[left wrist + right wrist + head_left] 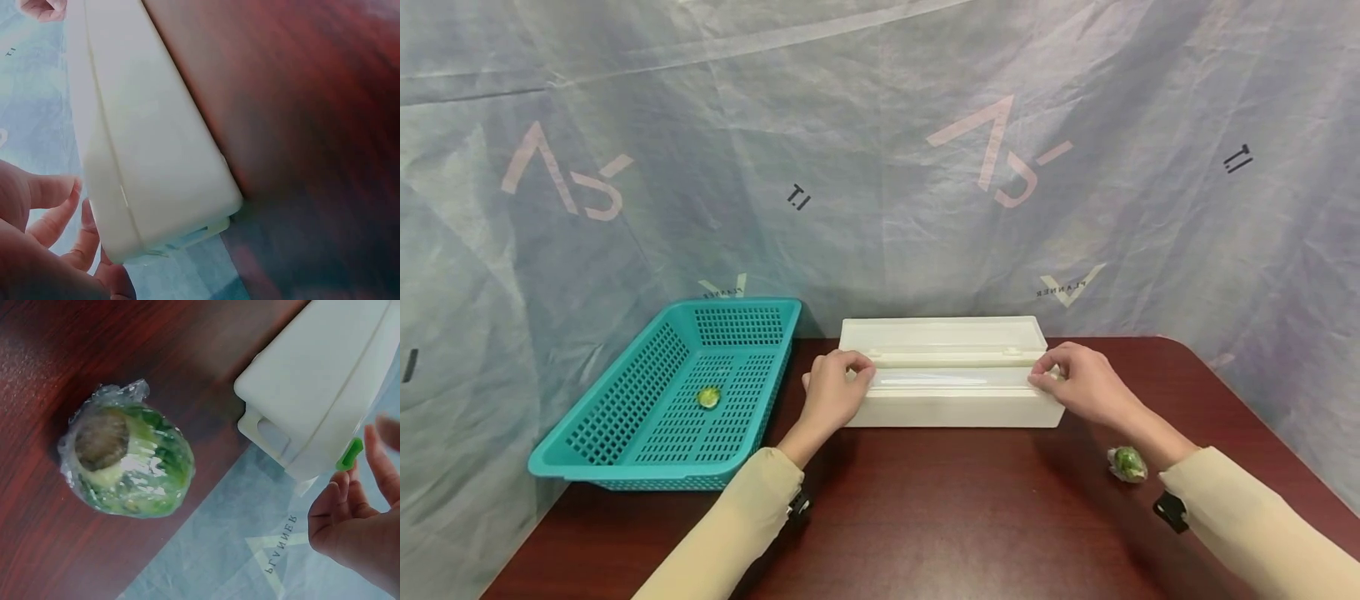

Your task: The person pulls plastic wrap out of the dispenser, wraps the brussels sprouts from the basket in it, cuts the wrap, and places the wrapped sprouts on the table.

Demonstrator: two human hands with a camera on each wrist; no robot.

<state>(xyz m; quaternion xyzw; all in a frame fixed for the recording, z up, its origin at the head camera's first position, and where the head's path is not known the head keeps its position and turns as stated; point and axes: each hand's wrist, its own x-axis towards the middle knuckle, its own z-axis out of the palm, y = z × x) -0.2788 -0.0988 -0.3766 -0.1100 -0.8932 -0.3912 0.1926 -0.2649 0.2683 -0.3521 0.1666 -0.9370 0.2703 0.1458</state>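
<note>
A white cling film dispenser (pixel 955 412) lies across the table with its lid (pixel 942 334) raised at the back. Clear cling film (pixel 934 378) shows along its opening. At the dispenser's left end my left hand (pixel 837 388) pinches the film's edge between thumb and index finger. My right hand (pixel 1078 379) pinches at the right end in the same way. In the right wrist view a green slider (pixel 350 454) sits on the dispenser's edge beside the right fingers. Near my right forearm lies a green vegetable (pixel 140 469) with a brown cut end, wrapped in film.
A teal plastic basket (pixel 673 472) stands at the left of the dark red table (pixel 955 517). Inside it lies a small yellow-green vegetable (pixel 708 397). A grey printed sheet (pixel 880 167) hangs behind the table.
</note>
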